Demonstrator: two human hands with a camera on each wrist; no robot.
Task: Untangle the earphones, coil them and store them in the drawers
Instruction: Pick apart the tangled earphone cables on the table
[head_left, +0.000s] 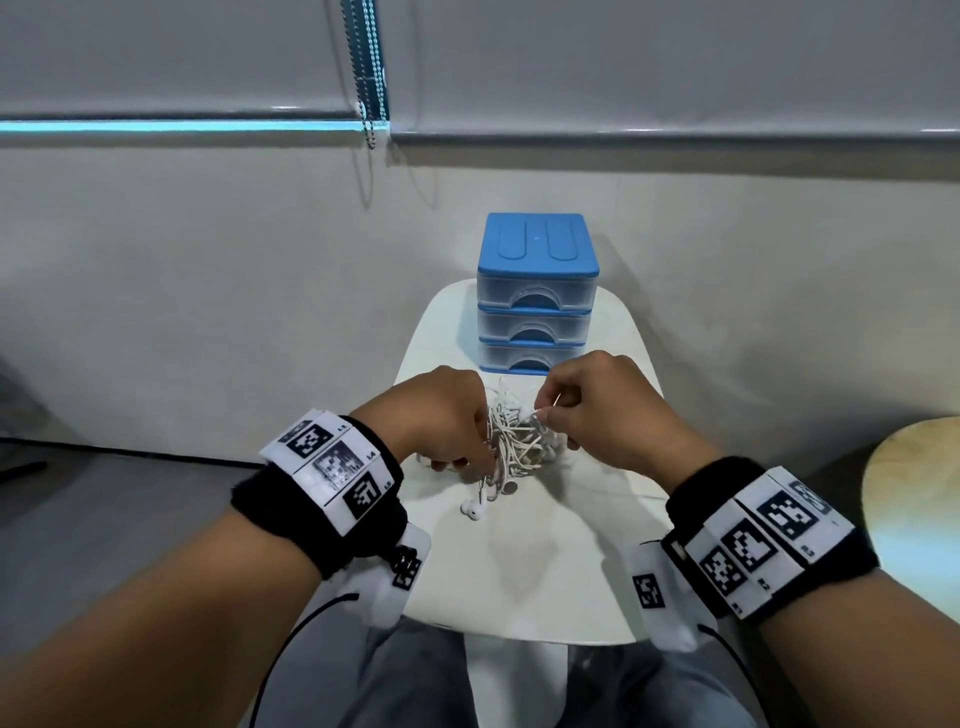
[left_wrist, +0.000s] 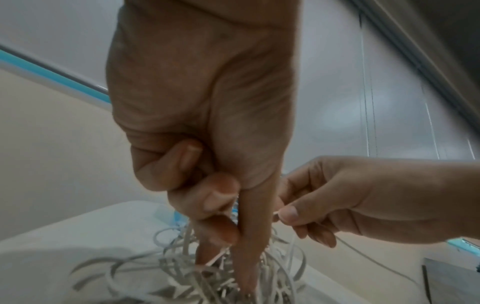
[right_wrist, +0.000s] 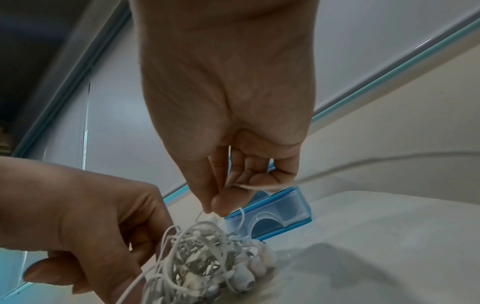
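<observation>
Lying in a knotted white heap on the small white table (head_left: 597, 545), the earphones (head_left: 511, 441) are found just in front of the blue drawers (head_left: 537, 291), between the two hands. The left hand (head_left: 441, 415) is curled into the heap from its own side, with cord caught between thumb and fingers; the right hand (head_left: 608, 410) is closed in a fine pinch on a single strand at the top of the tangle. A few earbuds (head_left: 475, 512) have spilled out toward the near side of the table.

The cord is judged to be very light, thin and limp, so nothing will be held in shape once it is let go, and the whole clump can be expected to lift if one strand is pulled hard. The thin wire and its joints at the buds are probably delicate, and knots would be tightened by tugging. Hold is best taken on a free end or on a bud, where something firmer is offered, with the mass pinned by the other hand.

All three drawers appear closed. The tabletop is small, with its edges near the heap on both sides; bare room is left toward the person, while the far side is taken up by the drawers.
</observation>
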